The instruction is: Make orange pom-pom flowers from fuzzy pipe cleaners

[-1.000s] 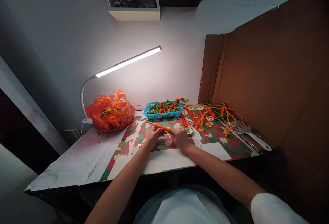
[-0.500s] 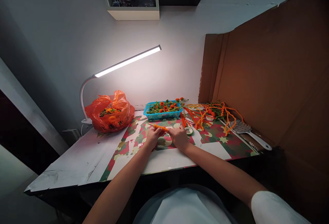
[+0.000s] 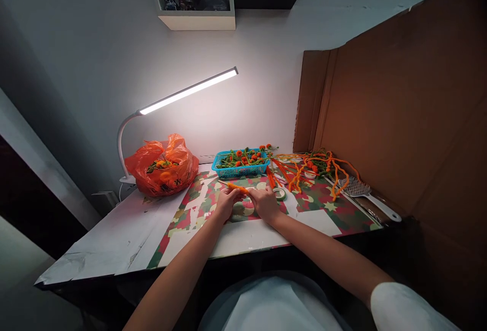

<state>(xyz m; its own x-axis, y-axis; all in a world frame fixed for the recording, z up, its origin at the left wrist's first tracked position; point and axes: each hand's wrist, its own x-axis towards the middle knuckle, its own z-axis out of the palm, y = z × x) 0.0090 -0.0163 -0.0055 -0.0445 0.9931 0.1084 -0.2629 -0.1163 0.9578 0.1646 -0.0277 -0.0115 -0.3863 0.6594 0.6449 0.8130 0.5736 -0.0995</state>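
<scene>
An orange fuzzy strip (image 3: pixel 236 187) is wound round a thin stick that points up to the left. My left hand (image 3: pixel 225 203) pinches it from the left and below, fingers closed. At its right end, my right hand (image 3: pixel 264 203) has its fingers closed on the same strip. The two hands are close together over the camouflage-patterned table cover (image 3: pixel 308 200). Just beyond the right hand lies a roll of green tape (image 3: pixel 280 194). Behind the hands stands a blue basket (image 3: pixel 240 171) holding orange flowers with green stems.
An orange plastic bag (image 3: pixel 182 171) of flowers stands at the left under a lit lamp (image 3: pixel 190 90). Orange fuzzy strips (image 3: pixel 294 181) lie at the right, beside a grey brush (image 3: pixel 375 203). A cardboard sheet (image 3: pixel 391 103) rises on the right.
</scene>
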